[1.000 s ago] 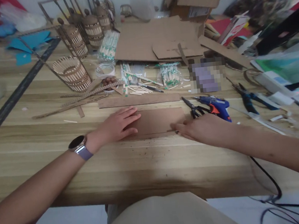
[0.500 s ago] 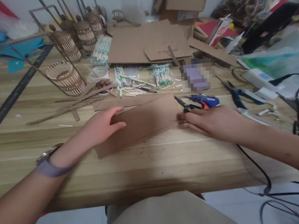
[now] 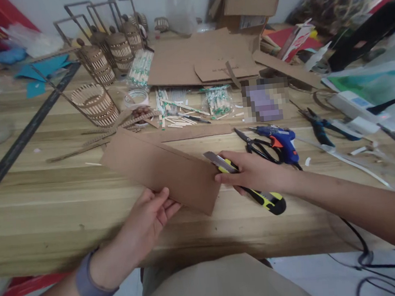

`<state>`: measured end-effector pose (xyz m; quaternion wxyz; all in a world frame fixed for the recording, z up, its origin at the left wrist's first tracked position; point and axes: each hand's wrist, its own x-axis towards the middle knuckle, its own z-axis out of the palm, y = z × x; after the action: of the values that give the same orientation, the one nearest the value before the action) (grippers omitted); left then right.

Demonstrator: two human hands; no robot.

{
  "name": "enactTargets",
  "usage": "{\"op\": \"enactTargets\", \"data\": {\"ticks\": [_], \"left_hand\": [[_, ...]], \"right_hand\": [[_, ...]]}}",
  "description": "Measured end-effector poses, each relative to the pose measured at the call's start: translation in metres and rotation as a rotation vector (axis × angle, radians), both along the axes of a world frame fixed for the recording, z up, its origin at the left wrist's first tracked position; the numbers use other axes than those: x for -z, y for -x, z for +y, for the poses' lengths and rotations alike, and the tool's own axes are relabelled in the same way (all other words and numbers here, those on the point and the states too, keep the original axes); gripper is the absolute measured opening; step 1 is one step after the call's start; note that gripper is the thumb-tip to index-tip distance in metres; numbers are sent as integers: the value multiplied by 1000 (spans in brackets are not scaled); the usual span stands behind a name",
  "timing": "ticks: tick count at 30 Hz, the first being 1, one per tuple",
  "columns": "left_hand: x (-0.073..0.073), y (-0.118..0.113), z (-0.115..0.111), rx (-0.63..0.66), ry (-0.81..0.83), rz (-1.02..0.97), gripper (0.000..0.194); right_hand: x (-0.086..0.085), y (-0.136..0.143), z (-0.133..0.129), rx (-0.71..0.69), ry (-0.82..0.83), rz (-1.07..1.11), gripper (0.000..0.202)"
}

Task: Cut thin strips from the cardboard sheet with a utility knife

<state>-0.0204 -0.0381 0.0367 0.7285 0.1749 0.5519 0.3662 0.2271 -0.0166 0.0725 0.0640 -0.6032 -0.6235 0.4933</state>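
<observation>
My left hand (image 3: 155, 212) pinches the lower edge of a brown cardboard piece (image 3: 164, 169), thumb on top and fingers beneath. The piece is tilted above the wooden table, its right end lower in view. My right hand (image 3: 245, 171) is closed around a yellow-and-black utility knife (image 3: 270, 202), whose blade points up and left near the cardboard's right end. A narrow cardboard strip (image 3: 196, 132) lies just behind the piece. To the right of the strip are black scissors (image 3: 258, 147) and a blue glue gun (image 3: 282, 142).
Woven stick baskets (image 3: 94, 104) stand at the back left. Bagged sticks (image 3: 217, 102), a tape roll (image 3: 135, 98) and large cardboard sheets (image 3: 175, 61) lie behind the strip. Pliers (image 3: 319, 129) and cables are on the right.
The cardboard has been lifted and turned, its right end swinging toward me. My left hand has moved to its lower edge and grips it. The knife now shows in my right hand.
</observation>
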Motion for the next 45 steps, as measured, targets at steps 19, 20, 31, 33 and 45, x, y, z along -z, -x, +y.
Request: {"op": "enactTargets", "data": {"ticks": [19,20,31,33,45], "left_hand": [[-17,23,43,746,-867,873,28],[-14,21,56,709,-1012,1005,28],[45,-34,133,1059,-1448,1352,60],[51,-36,133,1070,-1422,1382,60],[58,-33,132,998,-1480,1352,60]], "right_hand": [[7,9,23,-266,-338,-729,36],[5,13,22,-293,-321,-748,36],[3,45,28,-511,-317,-844,35],[5,45,28,-519,-341,-845,35],[2,54,36,-619,-284,-902,37]]}}
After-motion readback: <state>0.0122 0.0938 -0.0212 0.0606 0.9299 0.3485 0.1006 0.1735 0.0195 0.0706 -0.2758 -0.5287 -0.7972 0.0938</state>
